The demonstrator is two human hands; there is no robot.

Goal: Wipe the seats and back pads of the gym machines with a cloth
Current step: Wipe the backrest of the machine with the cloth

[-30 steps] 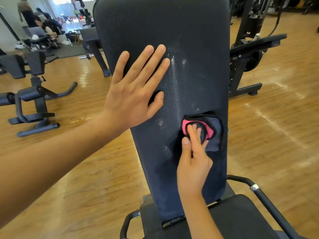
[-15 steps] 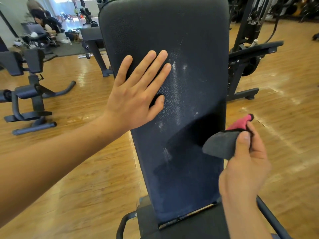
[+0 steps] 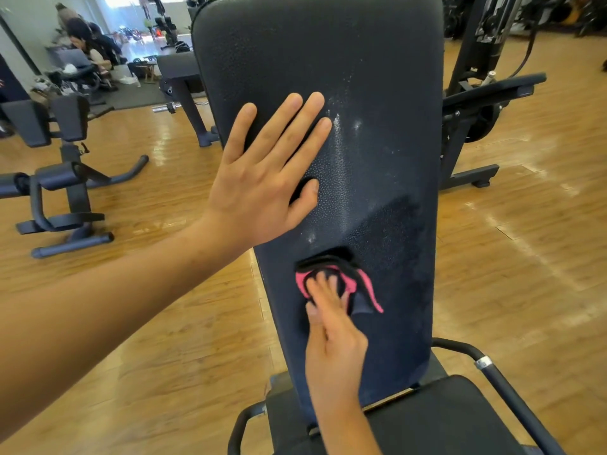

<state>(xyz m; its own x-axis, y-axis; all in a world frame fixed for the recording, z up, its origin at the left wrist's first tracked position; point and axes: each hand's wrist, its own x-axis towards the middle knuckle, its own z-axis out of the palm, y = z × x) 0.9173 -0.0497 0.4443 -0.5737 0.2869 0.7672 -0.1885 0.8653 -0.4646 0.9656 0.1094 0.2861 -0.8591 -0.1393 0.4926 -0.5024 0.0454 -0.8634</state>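
- Head view: the back pad (image 3: 377, 93) is braced by the flat, spread left hand (image 3: 262, 178).
- A cloth (image 3: 341, 280) is pressed on it by the right hand (image 3: 331, 336), fingers straight.
- Other benches (image 3: 62, 178) are seen on the wood floor (image 3: 525, 257).
- No writing can be read.

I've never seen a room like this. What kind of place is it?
Most likely a gym: a padded bench back, a cable machine behind it, and another bench standing on the wood floor.

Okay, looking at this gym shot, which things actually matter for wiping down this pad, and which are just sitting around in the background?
Part of the job:
- back pad, white smudges showing
- cloth, pressed under the right hand
- left hand, flat on the pad
- seat

Just lying about:
- roller bench
- cable machine
- laptop
- wooden floor
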